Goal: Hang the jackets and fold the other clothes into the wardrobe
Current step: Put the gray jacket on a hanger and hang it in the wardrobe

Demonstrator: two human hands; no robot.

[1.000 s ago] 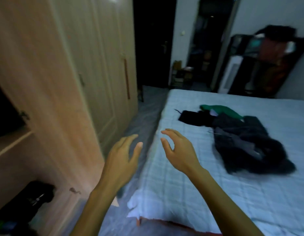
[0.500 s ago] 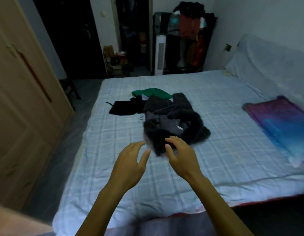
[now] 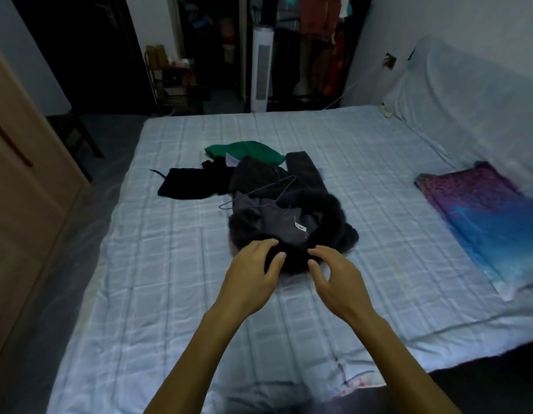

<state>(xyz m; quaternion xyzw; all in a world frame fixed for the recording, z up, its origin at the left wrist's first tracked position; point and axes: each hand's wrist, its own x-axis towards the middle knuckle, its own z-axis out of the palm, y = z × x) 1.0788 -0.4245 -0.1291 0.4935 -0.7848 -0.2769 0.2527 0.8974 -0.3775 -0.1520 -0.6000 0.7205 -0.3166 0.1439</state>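
The dark fur-trimmed jacket with a grey lining and a white neck label [image 3: 292, 225] lies crumpled at the middle of the frame on the pale blue checked bedsheet [image 3: 169, 264], its fur edge nearest the person and its body running away toward the upper middle of the frame, so its long axis goes roughly from the lower centre up and slightly right. The label and open lining face up, which suggests the collar end points toward the hands. A thin wire hanger [image 3: 259, 194] rests across its far side, tilted from lower left to upper right. The left hand [image 3: 253, 273] has its fingers spread and curled onto the near fur edge, touching it but not yet closed around it; the right hand [image 3: 334, 276] hovers open just to the right, fingertips at the fur, whether touching I cannot tell. Both are about equally near, the left perhaps slightly nearer. Beyond lie a black garment [image 3: 187, 186] at left and a green knitted garment [image 3: 247, 150] behind. The wooden wardrobe [image 3: 17, 180] stands at the left edge, well apart.
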